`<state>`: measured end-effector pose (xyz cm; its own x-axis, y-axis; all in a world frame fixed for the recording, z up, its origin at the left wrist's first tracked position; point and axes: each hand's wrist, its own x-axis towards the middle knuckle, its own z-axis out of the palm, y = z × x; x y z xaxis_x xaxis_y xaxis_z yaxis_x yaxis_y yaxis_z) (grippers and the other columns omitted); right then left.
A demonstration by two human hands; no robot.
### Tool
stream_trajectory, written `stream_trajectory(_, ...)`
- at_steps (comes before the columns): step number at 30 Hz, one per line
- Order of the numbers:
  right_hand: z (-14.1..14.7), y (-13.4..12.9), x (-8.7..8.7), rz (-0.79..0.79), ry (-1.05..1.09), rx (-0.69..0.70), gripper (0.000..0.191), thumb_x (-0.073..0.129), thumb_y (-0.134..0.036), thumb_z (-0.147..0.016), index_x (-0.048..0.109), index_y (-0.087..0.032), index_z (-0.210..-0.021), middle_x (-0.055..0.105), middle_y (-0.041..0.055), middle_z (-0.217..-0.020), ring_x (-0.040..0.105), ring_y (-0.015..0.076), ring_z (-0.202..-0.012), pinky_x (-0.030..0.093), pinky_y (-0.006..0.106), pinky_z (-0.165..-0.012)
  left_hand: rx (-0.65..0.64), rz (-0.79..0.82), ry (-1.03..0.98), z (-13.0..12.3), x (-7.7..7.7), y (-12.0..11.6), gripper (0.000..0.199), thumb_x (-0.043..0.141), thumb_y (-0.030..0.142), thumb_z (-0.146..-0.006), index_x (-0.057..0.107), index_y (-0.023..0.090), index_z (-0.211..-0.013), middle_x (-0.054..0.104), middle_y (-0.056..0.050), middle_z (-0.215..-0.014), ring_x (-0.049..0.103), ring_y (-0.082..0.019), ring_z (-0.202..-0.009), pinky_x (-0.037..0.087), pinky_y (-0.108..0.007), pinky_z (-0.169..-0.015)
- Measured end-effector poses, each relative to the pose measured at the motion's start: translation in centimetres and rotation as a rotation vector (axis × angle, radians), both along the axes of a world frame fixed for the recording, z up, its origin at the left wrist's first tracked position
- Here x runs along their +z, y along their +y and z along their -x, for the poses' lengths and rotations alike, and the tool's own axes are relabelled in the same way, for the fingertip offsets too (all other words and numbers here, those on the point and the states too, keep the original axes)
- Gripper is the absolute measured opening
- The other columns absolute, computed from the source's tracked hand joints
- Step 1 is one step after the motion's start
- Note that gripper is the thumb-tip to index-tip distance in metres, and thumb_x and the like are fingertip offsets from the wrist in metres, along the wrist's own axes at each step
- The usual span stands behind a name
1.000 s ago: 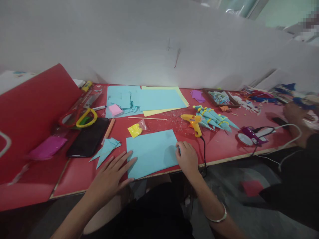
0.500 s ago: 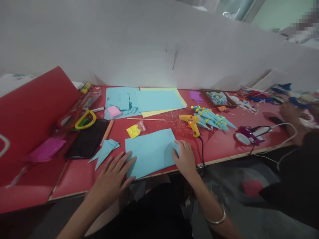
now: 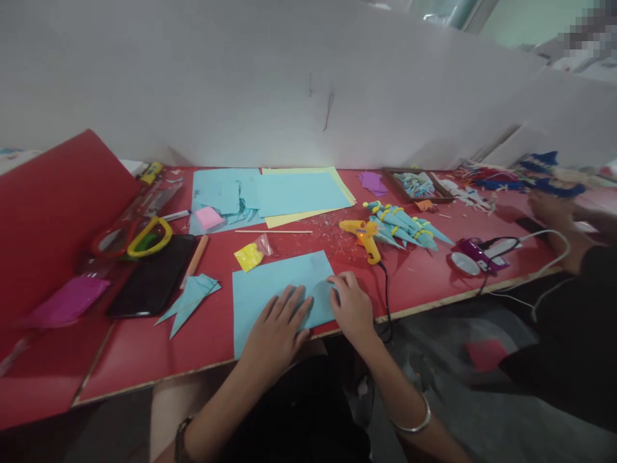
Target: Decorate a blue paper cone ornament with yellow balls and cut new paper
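Observation:
A light blue sheet of paper (image 3: 270, 283) lies flat at the front edge of the red table. My left hand (image 3: 279, 328) rests palm down on its lower middle, fingers stretched out. At the sheet's right edge is my right hand (image 3: 353, 302), its fingers loosely bent and the thumb apart from them, touching the paper. Folded blue paper pieces (image 3: 193, 301) lie left of the sheet. Beyond my right hand sits a yellow glue gun (image 3: 369, 239), its cord hanging over the edge. Blue paper cones with yellow trim (image 3: 402, 225) are piled behind it.
Black phone (image 3: 154, 276), yellow-handled scissors (image 3: 149, 238) and a pink packet (image 3: 67, 302) lie left. A yellow packet (image 3: 250, 256), thin stick (image 3: 274, 231) and more blue sheets (image 3: 303, 196) lie behind. Another person's hand (image 3: 554, 212) is at the right, near a purple device (image 3: 475, 254).
My left hand has slid right, from the sheet's left edge onto its lower middle. My right hand stays at the right edge. The view has shifted slightly.

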<state>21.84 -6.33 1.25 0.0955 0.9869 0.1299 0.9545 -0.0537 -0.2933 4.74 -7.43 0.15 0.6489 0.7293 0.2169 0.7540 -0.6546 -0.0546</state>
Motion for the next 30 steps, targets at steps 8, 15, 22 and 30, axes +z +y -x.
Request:
stream_trajectory(8,-0.48,0.25,0.03,0.024,0.005,0.012,0.023,0.041,-0.019,-0.082,0.058,-0.025,-0.097,0.053,0.0008,-0.098,0.055,0.0108,-0.071,0.035,0.021,-0.055,0.001,0.032,-0.005,-0.06,-0.16,0.29,0.046,0.035,0.041,-0.085,0.038,0.024,-0.127,0.039,-0.002,-0.135,0.034,-0.025,-0.123,0.034,-0.041,-0.095)
stream_trajectory(15,-0.43,0.52,0.03,0.046,-0.029,-0.005,0.024,0.041,-0.023,-0.083,0.057,-0.027,-0.100,0.053,0.0011,-0.099,0.055,0.0097,-0.067,0.033,0.021,-0.051,0.027,0.034,-0.005,-0.05,-0.21,0.22,0.045,0.033,0.040,-0.085,0.037,0.027,-0.128,0.038,-0.001,-0.136,0.034,-0.026,-0.123,0.030,-0.045,-0.096)
stream_trajectory(22,-0.34,0.59,0.18,0.075,-0.065,-0.007,0.025,0.040,-0.021,-0.083,0.057,-0.028,-0.101,0.052,0.0009,-0.098,0.055,0.0095,-0.066,0.033,0.020,-0.050,0.031,0.042,-0.026,0.09,0.01,0.32,0.043,0.030,0.038,-0.086,0.035,0.029,-0.128,0.038,0.002,-0.135,0.036,-0.024,-0.122,0.028,-0.046,-0.096)
stream_trajectory(30,-0.13,0.42,0.12,0.076,-0.138,-0.022,0.027,0.038,-0.022,-0.084,0.053,-0.031,-0.104,0.052,0.0003,-0.095,0.054,0.0097,-0.062,0.031,0.021,-0.047,0.061,0.064,-0.020,0.31,-0.18,0.20,0.044,0.032,0.033,-0.086,0.032,0.029,-0.130,0.033,0.002,-0.138,0.032,-0.022,-0.125,0.027,-0.044,-0.097)
